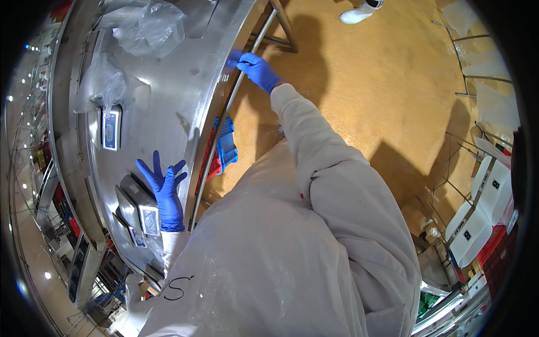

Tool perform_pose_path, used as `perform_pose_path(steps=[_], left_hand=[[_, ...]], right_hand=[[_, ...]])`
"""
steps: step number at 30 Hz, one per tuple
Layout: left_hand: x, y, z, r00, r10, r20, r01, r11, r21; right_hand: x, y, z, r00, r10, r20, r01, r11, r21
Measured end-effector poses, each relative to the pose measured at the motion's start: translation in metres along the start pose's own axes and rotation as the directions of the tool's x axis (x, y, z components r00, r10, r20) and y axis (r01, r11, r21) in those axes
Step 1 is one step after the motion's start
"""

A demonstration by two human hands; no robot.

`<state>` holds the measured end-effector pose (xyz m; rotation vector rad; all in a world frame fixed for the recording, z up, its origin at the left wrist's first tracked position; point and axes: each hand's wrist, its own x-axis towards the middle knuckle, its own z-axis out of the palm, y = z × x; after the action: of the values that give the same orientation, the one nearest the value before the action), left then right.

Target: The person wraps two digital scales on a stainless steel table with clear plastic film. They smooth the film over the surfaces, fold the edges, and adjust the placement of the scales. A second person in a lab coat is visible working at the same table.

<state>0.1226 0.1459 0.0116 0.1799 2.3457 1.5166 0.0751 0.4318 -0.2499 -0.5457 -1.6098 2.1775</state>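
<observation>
My left hand [164,194], in a blue glove, is raised over the steel table [163,101] with its fingers spread and nothing in them. Beside it are a scale with a lit display [150,221] and, further left, a second scale [136,237]. My right hand [259,71], gloved the same way, reaches to the table's far right side. Its fingers are curled onto the metal rail [236,90] along the table's edge, and the fingertips are partly hidden.
Another scale [111,129] sits further up the table, near crumpled clear plastic [104,84]. A clear plastic bag [151,28] lies beyond. Beneath the edge are a blue crate [227,147] and a red crate [213,164]. A person's white boot [355,16] stands on the floor.
</observation>
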Motion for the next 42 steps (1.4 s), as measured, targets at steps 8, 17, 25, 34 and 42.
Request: perform_pose_path(steps=[8, 17, 25, 34, 42], left_hand=[[-0.003, -0.012, -0.015, 1.000, -0.013, -0.002, 0.013, 0.999, -0.051], [0.088, 0.017, 0.014, 0.946, 0.126, 0.299, -0.112, 0.992, -0.064], [0.149, 0.073, 0.008, 0.811, 0.533, 0.241, -0.290, 0.724, -0.626], [0.109, 0.033, -0.104, 0.828, 0.529, 0.187, -0.213, 0.606, -0.767], [0.068, -0.011, -0.227, 0.960, 0.265, -0.085, -0.241, 0.637, -0.732]], right_hand=[[-0.030, -0.078, -0.044, 0.980, 0.190, 0.055, -0.144, 0.877, -0.458], [0.036, -0.277, 0.075, 0.736, 0.404, 0.543, 0.632, -0.123, -0.765], [0.020, -0.403, 0.215, 0.580, 0.744, 0.332, 0.758, -0.344, -0.553], [-0.032, -0.447, 0.342, 0.399, 0.749, 0.528, 0.810, -0.018, -0.586], [-0.051, -0.403, 0.470, 0.264, 0.784, 0.562, 0.899, 0.011, -0.437]])
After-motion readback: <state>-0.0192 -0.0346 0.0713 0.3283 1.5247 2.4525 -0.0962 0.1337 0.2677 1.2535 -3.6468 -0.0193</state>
